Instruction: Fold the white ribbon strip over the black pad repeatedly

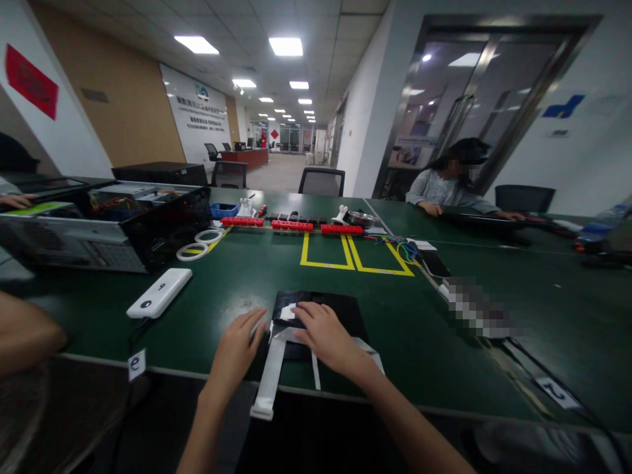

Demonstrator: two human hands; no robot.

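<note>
A black flat piece (348, 313) lies at the table's near edge with a small white piece (288, 311) on its left part. My right hand (328, 337) is over it, thumb and fingers apart, fingertips at the white piece. My left hand (239, 345) is at its left side, fingers curled round a small pale thing that I cannot make out. Between the hands a white ribbon cable (270, 378) crosses the black piece and hangs over the edge, its connector at the lower end. A narrow white strip (316, 372) hangs beside it.
A white power bank (160, 293) and an opened computer case (148, 230) are on the left. Red strips (291, 226) lie behind yellow tape outlines (326, 266). Wires and a phone (434, 263) are at right. A person (449, 181) sits across; another person's arm (27, 332) shows at left.
</note>
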